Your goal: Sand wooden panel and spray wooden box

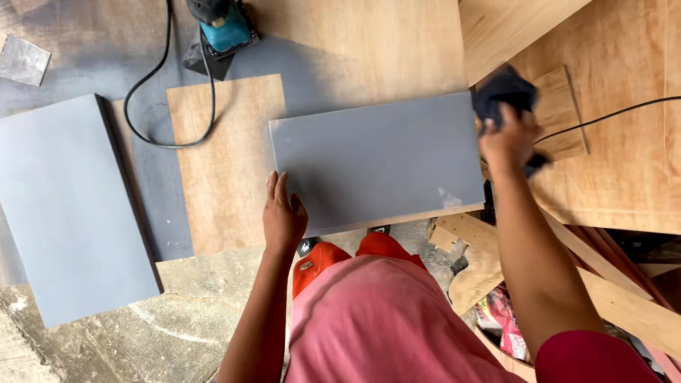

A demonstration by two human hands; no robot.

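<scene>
Left hand [284, 216] flat (fingers together) on smooth grey panel [376, 162], right hand [507, 138] fingers clamped on dark cloth [505, 91]

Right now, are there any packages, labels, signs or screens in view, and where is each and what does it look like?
Crumpled packaging: low right, among wood offcuts beside the right arm; pink, red and white, partly hidden.
Small label: on the teal power sander at the top edge; pale patch, too small to make out.
No signs or screens show.

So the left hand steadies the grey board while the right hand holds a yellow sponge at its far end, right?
Not quite. The head view shows the right hand gripping a dark cloth, not a yellow sponge. The left hand does rest on the grey board.
</scene>
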